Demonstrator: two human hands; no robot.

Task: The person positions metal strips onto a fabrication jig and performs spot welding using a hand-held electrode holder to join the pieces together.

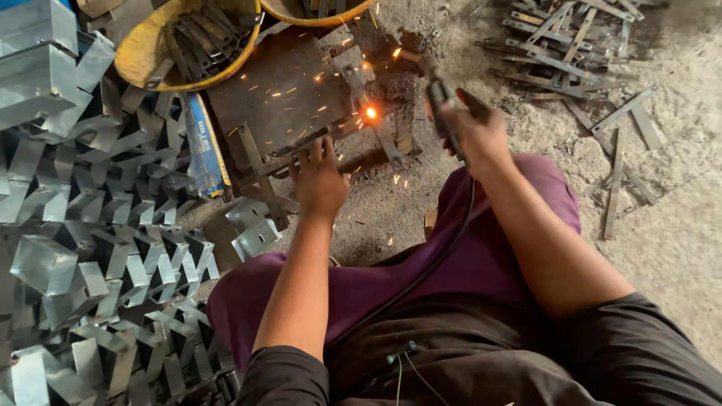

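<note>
- In the head view, our right hand (475,134) is clamped around the welding holder (442,101), and its rod (410,56) reaches toward the far edge of the dark steel plate (282,94) on the floor.
- Our left hand (320,180) lies open and flat, fingers spread, pressing on the metal strips (301,150) at the plate's near edge. Our hands are well apart.
- A bright glow (371,113) burns at the plate's right edge, just beyond our left fingertips, and sparks scatter over the plate and the sandy floor (677,225).
- We judge burns the nearest danger: both hands are bare, and sparks land close to the left one, which rests on metal that may be heating.
- Sparks could also drop on our purple trousers (481,263) and singe the cloth.
- The black cable (444,259) runs across our lap; a snag could jerk the holder off its line.
- If the left hand flinches, the strips may shift and the joint could set crooked.
- Cut metal pieces (90,248) piled by the plate's left edge have sharp corners near our knee.
</note>
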